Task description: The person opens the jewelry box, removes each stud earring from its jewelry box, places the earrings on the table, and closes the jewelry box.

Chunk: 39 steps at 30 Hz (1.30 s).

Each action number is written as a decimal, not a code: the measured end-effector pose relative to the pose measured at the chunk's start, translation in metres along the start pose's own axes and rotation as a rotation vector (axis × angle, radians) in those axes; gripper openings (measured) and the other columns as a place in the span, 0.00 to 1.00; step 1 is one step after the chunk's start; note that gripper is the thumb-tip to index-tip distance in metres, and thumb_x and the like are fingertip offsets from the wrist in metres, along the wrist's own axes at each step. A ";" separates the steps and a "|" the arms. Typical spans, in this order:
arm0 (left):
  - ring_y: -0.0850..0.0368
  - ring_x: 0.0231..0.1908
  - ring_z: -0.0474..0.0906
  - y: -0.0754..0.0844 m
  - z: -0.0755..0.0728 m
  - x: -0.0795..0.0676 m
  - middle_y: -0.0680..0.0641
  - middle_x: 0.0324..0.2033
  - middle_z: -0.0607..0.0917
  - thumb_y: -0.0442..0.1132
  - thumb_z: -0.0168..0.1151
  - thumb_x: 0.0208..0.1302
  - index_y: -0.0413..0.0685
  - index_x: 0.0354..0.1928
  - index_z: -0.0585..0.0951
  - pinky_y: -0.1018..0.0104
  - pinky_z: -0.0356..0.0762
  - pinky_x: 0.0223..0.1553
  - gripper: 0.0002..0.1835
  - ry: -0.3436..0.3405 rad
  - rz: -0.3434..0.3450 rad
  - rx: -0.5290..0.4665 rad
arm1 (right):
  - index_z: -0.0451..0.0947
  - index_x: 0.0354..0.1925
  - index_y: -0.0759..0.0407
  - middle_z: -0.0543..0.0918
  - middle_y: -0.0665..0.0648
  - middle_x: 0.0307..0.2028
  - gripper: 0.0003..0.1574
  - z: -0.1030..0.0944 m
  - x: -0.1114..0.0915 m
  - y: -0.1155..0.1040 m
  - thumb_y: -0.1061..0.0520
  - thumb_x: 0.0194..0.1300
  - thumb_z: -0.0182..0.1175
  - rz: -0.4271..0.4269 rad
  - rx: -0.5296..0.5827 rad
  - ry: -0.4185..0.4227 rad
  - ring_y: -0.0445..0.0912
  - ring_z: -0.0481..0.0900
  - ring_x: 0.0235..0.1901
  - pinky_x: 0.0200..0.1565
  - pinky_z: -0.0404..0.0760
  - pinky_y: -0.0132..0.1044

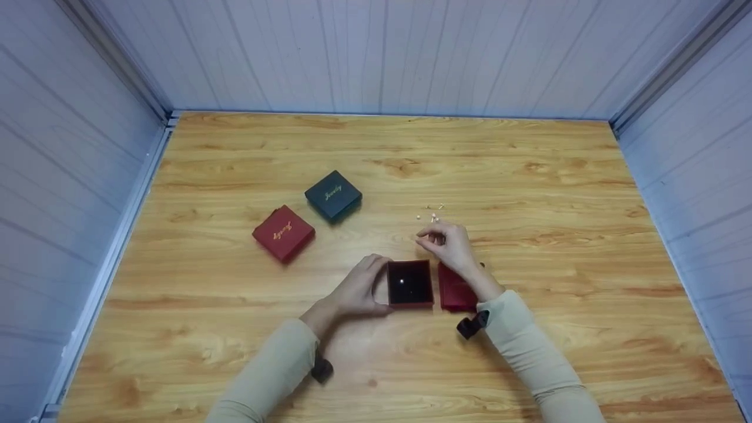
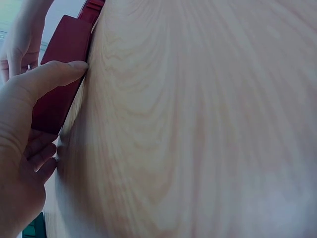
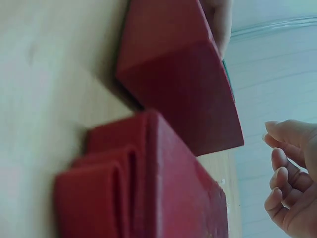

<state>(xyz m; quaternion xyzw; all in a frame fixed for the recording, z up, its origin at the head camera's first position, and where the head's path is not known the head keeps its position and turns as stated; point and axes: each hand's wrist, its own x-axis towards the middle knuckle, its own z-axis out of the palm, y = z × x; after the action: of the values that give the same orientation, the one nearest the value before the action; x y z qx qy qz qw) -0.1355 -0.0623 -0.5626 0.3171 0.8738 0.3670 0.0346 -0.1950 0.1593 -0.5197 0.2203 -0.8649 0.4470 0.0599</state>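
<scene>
My left hand (image 1: 359, 288) grips an uncovered dark red jewelry box (image 1: 410, 306) from its left side, the thumb on the near wall. Inside, on the black lining, sits a small white pearl-like stud (image 1: 402, 281). To the right lies a dark red lid (image 1: 455, 291), partly covered by my right forearm. Over the table, just beyond that lid, hovers my right hand (image 1: 449, 245). Its thumb and forefinger tips come close together and the other fingers curl; whether something tiny sits between them is too small to tell. Several small earrings (image 1: 434, 218) lie just past it.
On the left of the wooden table (image 1: 529, 194) lie a closed red jewelry box (image 1: 284, 233) and a dark green one (image 1: 333, 195), both with gold lettering. Pale panel walls (image 1: 382, 53) enclose the back and both sides.
</scene>
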 end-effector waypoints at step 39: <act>0.57 0.49 0.63 0.001 0.000 0.000 0.49 0.48 0.69 0.51 0.72 0.30 0.43 0.55 0.65 0.64 0.62 0.53 0.45 0.018 0.011 0.003 | 0.82 0.30 0.58 0.73 0.50 0.23 0.11 0.025 -0.042 -0.023 0.60 0.43 0.70 -0.050 0.032 -0.049 0.41 0.68 0.22 0.24 0.68 0.30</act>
<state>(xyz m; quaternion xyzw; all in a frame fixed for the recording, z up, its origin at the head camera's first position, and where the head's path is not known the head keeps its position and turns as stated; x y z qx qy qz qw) -0.1351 -0.0619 -0.5620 0.3187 0.8729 0.3686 0.0242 -0.1448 0.1415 -0.5307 0.2535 -0.8532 0.4534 0.0462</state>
